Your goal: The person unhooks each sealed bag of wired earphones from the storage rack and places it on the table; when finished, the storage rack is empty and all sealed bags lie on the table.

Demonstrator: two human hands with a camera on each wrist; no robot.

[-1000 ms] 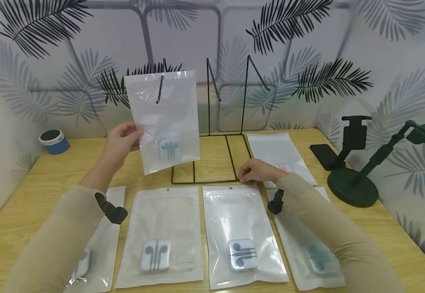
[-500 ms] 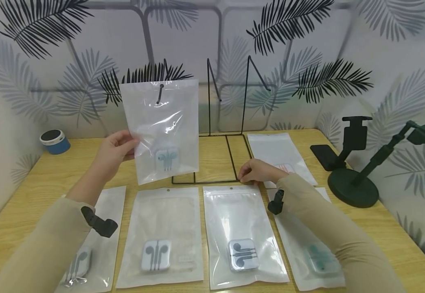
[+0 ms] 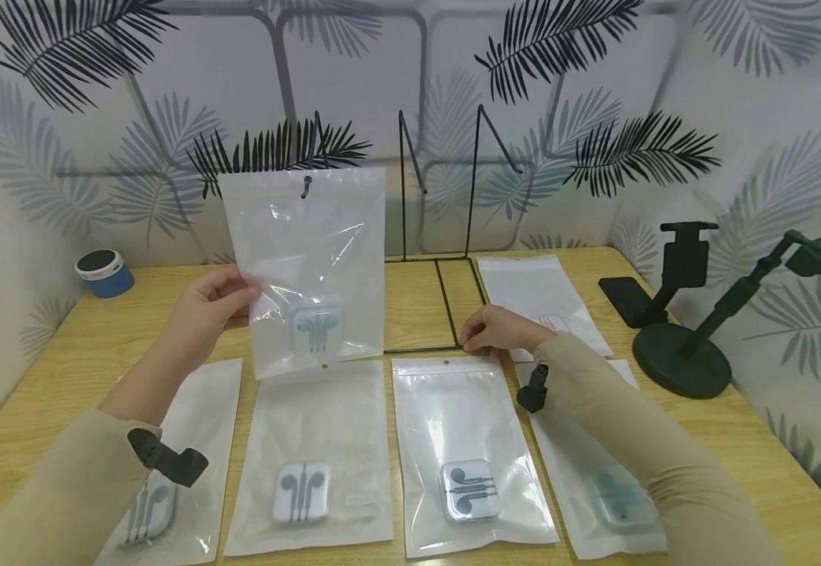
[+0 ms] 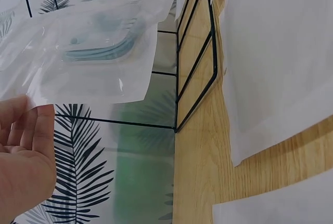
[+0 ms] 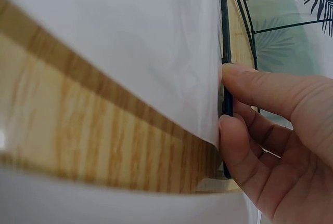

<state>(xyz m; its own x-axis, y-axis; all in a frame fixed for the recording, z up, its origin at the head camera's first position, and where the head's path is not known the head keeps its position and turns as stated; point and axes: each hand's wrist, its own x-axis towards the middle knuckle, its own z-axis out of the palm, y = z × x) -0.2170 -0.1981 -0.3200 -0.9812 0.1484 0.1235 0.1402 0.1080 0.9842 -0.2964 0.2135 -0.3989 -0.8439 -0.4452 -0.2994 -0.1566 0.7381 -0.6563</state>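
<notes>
My left hand (image 3: 208, 303) pinches the left edge of a white zip bag (image 3: 304, 244) with an earphone case (image 3: 317, 328) inside. Near its top, the tip of a black hook (image 3: 307, 186) shows at the bag's hole. The bag tilts toward me, and its lower end overlaps a bag lying on the table. In the left wrist view, thumb and fingers hold the film beside the blue-looking earphones (image 4: 101, 50). My right hand (image 3: 498, 330) grips the front right corner of the black wire rack (image 3: 421, 349). In the right wrist view, thumb and forefinger are on its wire (image 5: 225, 26).
Several similar bags lie along the front of the wooden table (image 3: 42, 424), including an earphone bag (image 3: 470, 424) before the rack. Another bag (image 3: 541, 295) lies right of the rack. A phone stand (image 3: 682, 358) stands at far right, a blue speaker (image 3: 106, 275) at back left.
My left hand has moved down and toward me with the bag. The bag's top has slid along the hook to its tip. My right hand has stayed on the rack's corner.
</notes>
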